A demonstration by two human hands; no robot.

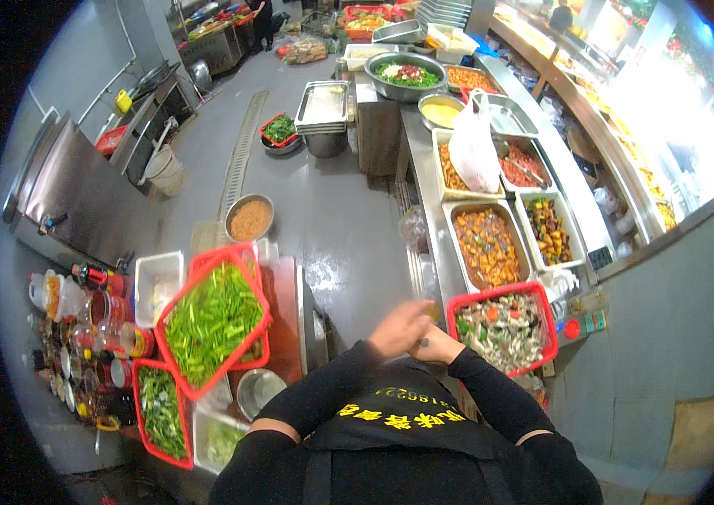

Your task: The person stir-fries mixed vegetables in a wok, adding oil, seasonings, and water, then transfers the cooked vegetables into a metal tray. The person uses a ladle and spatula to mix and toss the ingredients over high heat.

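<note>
My left hand (400,329) is blurred and lies across my right hand (438,346), in front of my black apron (407,404), which bears yellow writing. A small yellowish-green spot shows by the fingertips, too blurred to name. Whether either hand holds something cannot be made out. Just right of the hands is a red plastic basket (551,328) of sliced mushrooms (502,328) with green and orange pieces. To the left, a tilted red basket (171,363) of cut green stems (215,322) rests on another red basket.
Along the right counter stand a tray of saucy diced food (486,246), a white tray of browned chunks (546,230) and a white plastic bag (474,151). Bottles and jars (98,334) crowd the left. On the floor ahead are a metal bowl (249,218) and stacked trays (322,104). A person (262,22) stands far off.
</note>
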